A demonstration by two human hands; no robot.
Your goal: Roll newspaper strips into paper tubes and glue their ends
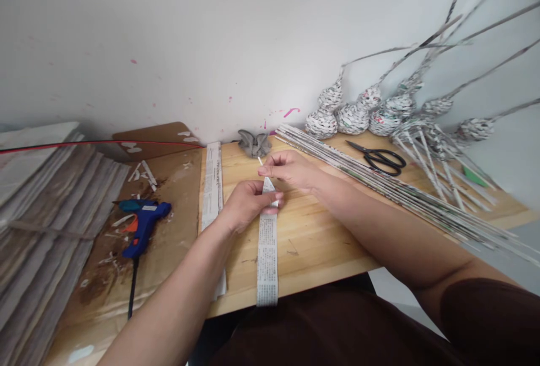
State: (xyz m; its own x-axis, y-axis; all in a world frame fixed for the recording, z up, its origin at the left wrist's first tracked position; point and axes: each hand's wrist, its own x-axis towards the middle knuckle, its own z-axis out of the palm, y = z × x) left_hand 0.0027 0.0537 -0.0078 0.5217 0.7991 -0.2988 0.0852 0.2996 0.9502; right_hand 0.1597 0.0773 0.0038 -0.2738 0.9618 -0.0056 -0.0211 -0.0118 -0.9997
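Observation:
A strip of printed newspaper (267, 259) hangs down from my hands over the wooden table's front edge. Its upper end narrows to a point and runs into a thin white rolled tip (260, 161). My left hand (253, 203) is closed on the strip just below the point, thumb across it. Slightly higher and to the right, my right hand (289, 169) pinches the thin rolled part between thumb and fingers. A stack of flat newspaper strips (211, 186) lies to the left of my left hand.
Long rolled paper sticks (363, 175) cross the table (320, 242) on the right, beside black scissors (382, 159). Woven paper gourds (352, 118) line the wall. A grey object (253, 144) sits behind my hands. Leftward are a blue glue gun (145, 228) and piled newspapers (54, 225).

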